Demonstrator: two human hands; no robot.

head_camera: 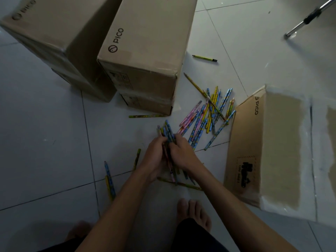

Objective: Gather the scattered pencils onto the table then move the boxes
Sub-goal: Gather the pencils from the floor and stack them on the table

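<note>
Tiled floor (54,142) between boxes (145,57): both hands, left (154,159) and right (181,153), clasp a pencil bundle (169,137), long axis pointing away from the person; loose pencils (209,113) fan alongside.

Both hands, left hand (154,157) and right hand (181,153), grip a pencil bundle (168,135) just below the middle box (145,51); loose pencils (209,113) lie to its right.
</note>
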